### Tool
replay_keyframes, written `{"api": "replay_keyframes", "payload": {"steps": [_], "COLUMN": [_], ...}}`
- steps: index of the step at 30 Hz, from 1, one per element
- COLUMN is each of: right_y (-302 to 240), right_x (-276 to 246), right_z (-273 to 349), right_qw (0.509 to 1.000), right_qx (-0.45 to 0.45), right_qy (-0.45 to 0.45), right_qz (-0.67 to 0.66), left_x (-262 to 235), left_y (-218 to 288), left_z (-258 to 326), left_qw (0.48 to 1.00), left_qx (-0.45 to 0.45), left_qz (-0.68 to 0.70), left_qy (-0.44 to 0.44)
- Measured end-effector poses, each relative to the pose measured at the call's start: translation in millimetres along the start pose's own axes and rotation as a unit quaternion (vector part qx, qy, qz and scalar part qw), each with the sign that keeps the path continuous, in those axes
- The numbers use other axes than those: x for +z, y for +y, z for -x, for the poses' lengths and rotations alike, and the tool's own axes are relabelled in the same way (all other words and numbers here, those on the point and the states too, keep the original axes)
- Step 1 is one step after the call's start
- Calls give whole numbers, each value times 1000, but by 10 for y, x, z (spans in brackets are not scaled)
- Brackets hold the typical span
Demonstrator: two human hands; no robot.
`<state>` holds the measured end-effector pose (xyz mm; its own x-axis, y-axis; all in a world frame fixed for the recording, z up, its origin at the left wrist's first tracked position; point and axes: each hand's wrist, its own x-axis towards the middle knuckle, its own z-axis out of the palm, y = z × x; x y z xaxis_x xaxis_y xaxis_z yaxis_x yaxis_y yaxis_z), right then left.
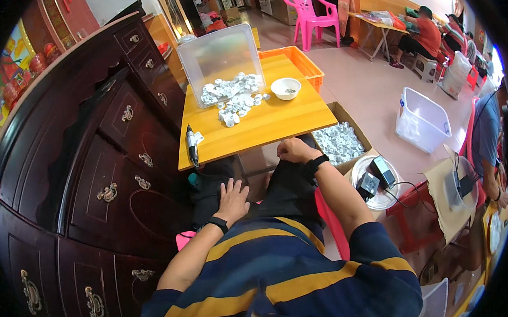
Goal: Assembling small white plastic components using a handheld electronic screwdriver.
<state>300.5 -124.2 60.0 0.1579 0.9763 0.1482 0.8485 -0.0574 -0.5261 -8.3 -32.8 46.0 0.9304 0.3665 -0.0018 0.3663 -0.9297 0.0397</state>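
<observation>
My left hand lies flat on my left thigh, its fingers spread and nothing in it. On my right knee rests my right hand, fingers curled into a loose fist, with nothing showing in it. Ahead of both hands is a yellow wooden table. A clear plastic bin is tipped on its side there, and small white plastic parts spill out of its mouth. To their right sits a white bowl with small bits inside. A pen-shaped electric screwdriver lies at the table's left edge.
A dark wooden cabinet stands close on my left. Right of the table is a cardboard box of white parts, beside a round lid holding black power adapters. Behind are an orange crate and a pink chair. People sit at right.
</observation>
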Motion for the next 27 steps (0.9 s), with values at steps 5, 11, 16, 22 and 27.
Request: {"api": "replay_keyframes", "payload": {"steps": [5,11,16,22,27], "right_y": [75,110,101,87,82], "right_x": [44,36,47,55,34], "right_z": [-47,-8,-29,-68,-76], "right_qw": [1000,999,1000,998,1000], "right_qx": [-23,-32,-14,-27,-14], "right_qy": [9,11,7,26,6], "right_qz": [3,-2,-25,-44,-24], "left_x": [-229,-720,-1770,-3154,-2999], "left_y": [-52,-50,328,763,1017], "left_z": [-71,-96,246,877,1188], "left_qw": [997,957,857,798,566], "left_qx": [-36,47,112,385,528], "left_qz": [-9,220,476,436,633], "left_qy": [65,186,161,-161,19]}}
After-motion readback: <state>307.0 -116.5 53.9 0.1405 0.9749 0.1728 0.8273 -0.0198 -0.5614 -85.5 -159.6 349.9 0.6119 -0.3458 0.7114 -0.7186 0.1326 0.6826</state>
